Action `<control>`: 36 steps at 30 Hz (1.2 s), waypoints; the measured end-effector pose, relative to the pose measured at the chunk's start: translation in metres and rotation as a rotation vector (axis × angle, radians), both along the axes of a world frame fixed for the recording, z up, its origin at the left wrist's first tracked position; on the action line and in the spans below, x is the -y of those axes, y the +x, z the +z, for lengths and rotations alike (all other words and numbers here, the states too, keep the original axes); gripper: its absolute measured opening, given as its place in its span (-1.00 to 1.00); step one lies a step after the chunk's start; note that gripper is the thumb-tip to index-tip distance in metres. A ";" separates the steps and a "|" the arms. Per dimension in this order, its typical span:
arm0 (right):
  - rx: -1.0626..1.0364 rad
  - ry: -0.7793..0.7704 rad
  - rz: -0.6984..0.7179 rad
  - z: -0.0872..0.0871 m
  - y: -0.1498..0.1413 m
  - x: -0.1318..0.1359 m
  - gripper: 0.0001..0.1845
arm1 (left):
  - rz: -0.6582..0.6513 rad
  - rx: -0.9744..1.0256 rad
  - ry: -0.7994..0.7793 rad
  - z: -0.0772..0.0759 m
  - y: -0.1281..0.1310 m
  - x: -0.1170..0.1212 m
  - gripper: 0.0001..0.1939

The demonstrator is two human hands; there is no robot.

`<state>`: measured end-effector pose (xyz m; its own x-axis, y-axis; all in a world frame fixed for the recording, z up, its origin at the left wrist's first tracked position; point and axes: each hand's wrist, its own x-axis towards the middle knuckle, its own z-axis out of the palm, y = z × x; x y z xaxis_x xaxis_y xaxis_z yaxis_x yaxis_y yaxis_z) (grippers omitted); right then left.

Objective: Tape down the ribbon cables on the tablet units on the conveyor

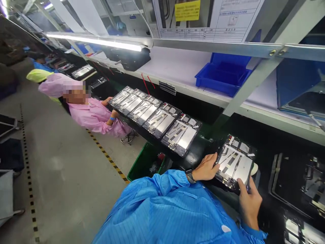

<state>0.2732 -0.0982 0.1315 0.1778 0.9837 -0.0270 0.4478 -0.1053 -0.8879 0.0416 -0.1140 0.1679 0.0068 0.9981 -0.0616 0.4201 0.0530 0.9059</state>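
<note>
Low at the right of the frame, my view from the head camera lands on a tablet panel (235,164) held just above the black bench (195,157). My right hand (250,203) grasps its near edge, thumb hooked over the rim. My left hand (204,167), a watch on its wrist, lies against the left edge, though I cannot tell whether it is clenched. The panel's long axis runs away from me, leaning toward the upper right, with its dark-edged end farthest off. Up the bench, five similar panels (159,123) lie in a tight row toward the upper left. They show the same metal backing and strips, so I cannot tell which are finished and which remain.
</note>
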 end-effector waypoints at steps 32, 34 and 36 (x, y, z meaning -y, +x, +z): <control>-0.276 -0.043 0.689 0.072 -0.244 0.020 -0.07 | 0.461 -0.130 -0.067 0.069 -0.281 0.045 -0.43; -0.263 -0.025 0.681 0.074 -0.246 0.020 -0.07 | 0.455 -0.182 -0.064 0.071 -0.281 0.043 -0.46; -0.234 -0.011 0.681 0.076 -0.248 0.019 -0.07 | 0.470 -0.249 -0.034 0.074 -0.279 0.040 -0.49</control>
